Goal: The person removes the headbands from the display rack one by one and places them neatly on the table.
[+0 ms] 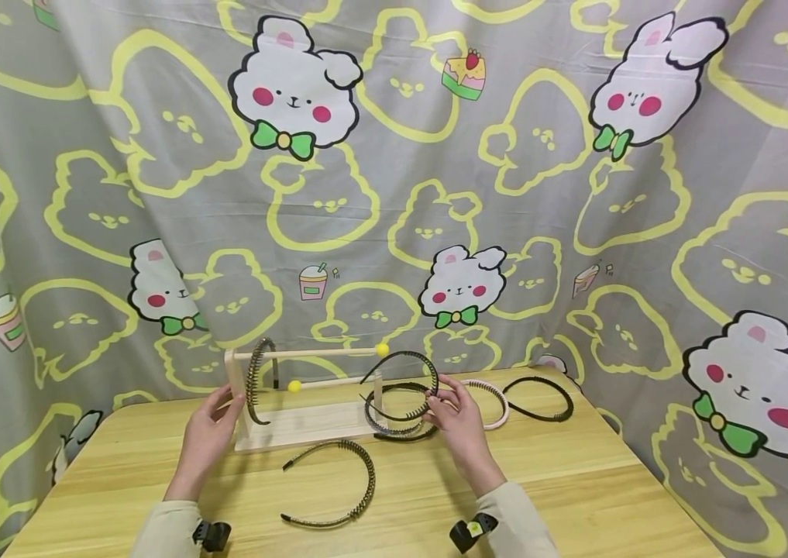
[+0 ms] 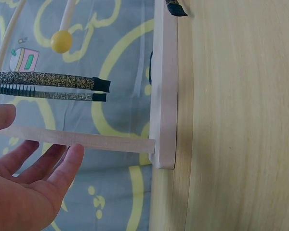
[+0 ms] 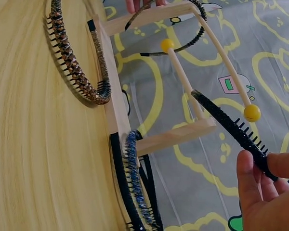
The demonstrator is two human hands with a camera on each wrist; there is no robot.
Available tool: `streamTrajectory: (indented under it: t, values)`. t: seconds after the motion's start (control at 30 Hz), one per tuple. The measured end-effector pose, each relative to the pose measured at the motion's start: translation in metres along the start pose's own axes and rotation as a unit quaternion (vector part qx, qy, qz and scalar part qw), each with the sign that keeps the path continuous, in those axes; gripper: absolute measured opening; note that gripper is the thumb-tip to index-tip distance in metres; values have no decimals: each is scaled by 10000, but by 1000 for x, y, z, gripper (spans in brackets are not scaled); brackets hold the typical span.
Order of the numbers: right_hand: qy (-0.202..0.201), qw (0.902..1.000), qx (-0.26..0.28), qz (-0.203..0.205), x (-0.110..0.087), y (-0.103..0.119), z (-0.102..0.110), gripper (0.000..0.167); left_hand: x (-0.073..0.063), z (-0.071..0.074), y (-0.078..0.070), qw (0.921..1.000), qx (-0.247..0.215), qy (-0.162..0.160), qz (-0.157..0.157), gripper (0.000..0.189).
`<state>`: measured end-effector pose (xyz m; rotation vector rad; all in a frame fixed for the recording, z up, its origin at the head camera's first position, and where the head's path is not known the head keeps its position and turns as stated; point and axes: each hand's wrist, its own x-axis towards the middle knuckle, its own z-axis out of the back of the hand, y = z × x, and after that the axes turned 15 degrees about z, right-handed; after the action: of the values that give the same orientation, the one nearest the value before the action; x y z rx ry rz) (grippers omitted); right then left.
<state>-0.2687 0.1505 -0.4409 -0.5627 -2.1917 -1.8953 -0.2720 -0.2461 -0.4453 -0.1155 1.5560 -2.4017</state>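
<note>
My left hand (image 1: 212,426) grips the left post of a pale wooden rack (image 1: 310,422), thumb on one side and fingers on the other in the left wrist view. The rack has two rods tipped with yellow balls (image 1: 383,350). A dark toothed headband (image 1: 252,384) hangs on the upper rod near the left post. My right hand (image 1: 462,426) pinches a black toothed headband (image 3: 231,127) between thumb and fingers. It is held up near the rod's yellow tip, apart from it in the right wrist view.
A glittery brown headband (image 1: 370,480) lies on the table (image 1: 561,496) in front of the rack. Several dark headbands (image 3: 135,180) lie by the rack's right end. Farther right are a pink headband (image 1: 504,404) and a black headband (image 1: 569,404). A patterned curtain (image 1: 394,170) stands behind.
</note>
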Motion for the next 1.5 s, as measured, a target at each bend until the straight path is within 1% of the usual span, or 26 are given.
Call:
streamTrajectory:
  t: [0.23,0.4,0.57,0.8,0.93,1.07,1.2,1.37,1.5]
  values:
    - [-43,9999,-103,32,1,5,12,51,-1,0,-1,10000,-19,-4,13,72]
    - [-72,9998,-164,1,-1,8,28,51,0,0,0,10000,-35,-1,33,72]
    - [-59,9997,-219,-49,-7,9,45,50,0,1,0,10000,-20,-19,62,72]
    - [91,9986,-365,-358,-26,9,63,53,-1,1,-1,9999,-24,3,114,72]
    - [234,9967,-433,-652,-40,5,69,54,-2,1,-2,9999,-34,20,119,72]
    - [425,9936,-424,-951,-57,0,72,55,-2,1,-2,10000,-29,18,87,71]
    - [727,9889,-369,-1241,-73,-8,73,59,-2,1,-2,10000,-2,7,77,71]
    - [891,9859,-119,-1412,-84,-18,72,62,-2,1,-2,9999,-35,36,90,72]
    - [907,9856,-107,-1420,-88,-20,72,62,-2,1,-2,9999,-36,43,101,72]
